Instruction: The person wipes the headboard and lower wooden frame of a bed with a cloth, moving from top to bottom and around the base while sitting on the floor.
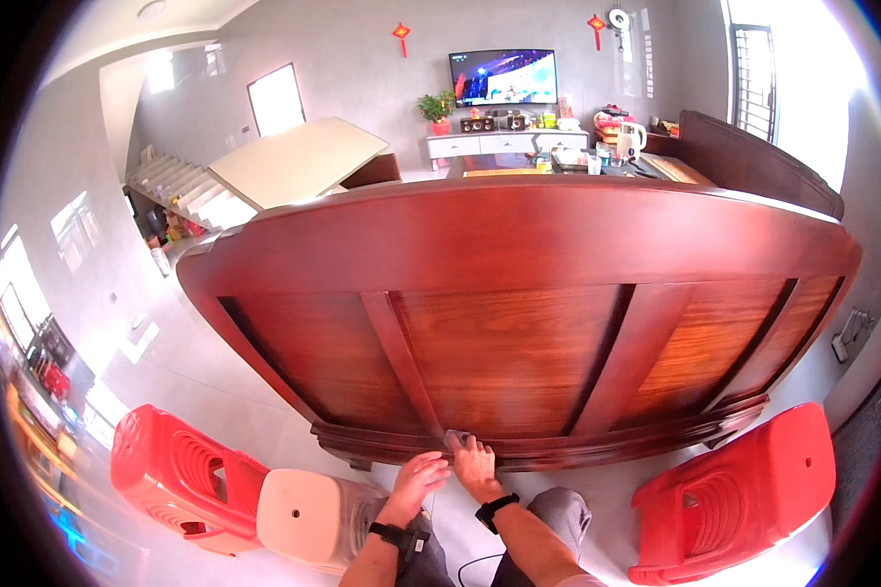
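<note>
A dark red-brown wooden sofa back with framed panels stands before me. Low down, my right hand is closed on a small grey cloth-like piece and presses it against the foot of a panel divider, just above the bottom ledge. The piece is mostly hidden under the fingers. Beside it on the left, my left hand has its fingers stretched out and holds nothing; it hovers close to the right wrist. Dark bands circle both wrists.
Stacked red plastic stools and a beige stool stand at my left; more red stools are at my right. Beyond the sofa are a table with cups and a kettle, a television and a tilted cream board.
</note>
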Demonstrator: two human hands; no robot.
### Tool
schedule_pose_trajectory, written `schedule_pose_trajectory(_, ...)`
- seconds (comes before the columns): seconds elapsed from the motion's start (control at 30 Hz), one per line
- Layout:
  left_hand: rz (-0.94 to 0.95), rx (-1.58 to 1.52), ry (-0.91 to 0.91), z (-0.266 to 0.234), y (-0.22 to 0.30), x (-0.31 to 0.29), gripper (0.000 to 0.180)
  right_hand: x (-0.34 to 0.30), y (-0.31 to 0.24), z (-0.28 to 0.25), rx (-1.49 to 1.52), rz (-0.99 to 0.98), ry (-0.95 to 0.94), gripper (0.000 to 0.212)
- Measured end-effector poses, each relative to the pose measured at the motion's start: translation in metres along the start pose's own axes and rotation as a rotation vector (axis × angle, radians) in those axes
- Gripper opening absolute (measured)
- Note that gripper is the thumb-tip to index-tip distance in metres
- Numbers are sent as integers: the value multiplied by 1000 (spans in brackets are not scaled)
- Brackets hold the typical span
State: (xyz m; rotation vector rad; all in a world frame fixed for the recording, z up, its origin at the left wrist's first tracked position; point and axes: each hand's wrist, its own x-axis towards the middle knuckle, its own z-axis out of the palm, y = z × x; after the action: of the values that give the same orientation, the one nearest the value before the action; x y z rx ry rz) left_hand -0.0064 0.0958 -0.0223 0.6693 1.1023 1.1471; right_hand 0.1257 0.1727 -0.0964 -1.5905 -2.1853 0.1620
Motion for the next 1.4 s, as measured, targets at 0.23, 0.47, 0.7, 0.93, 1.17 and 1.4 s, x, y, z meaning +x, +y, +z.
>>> schedule_pose_trajectory(0.23,-10,-11,7,-4,-4,5,29,-3,-1,-5,-29,3,-77,42)
schedule_pose_trajectory(0.47,-8,-21,0,-8,-7,8,29,0,0,-6,-62,-19,-130,46)
schedule_pose_trajectory(0.7,-13,-33,-8,-6,-4,5,30,0,1,-10,-111,-43,-149,44)
schedule_pose_trajectory(0.93,-20,-34,-14,-3,-3,5,32,0,5,-10,-140,-40,-209,48)
schedule_pose_trajectory(1.17,-22,-43,-25,0,-8,11,31,-4,8,-4,-142,-21,-176,56)
schedule_pose_trajectory(1.4,-6,-62,-17,0,-8,10,32,-8,13,-1,-149,52,-196,53)
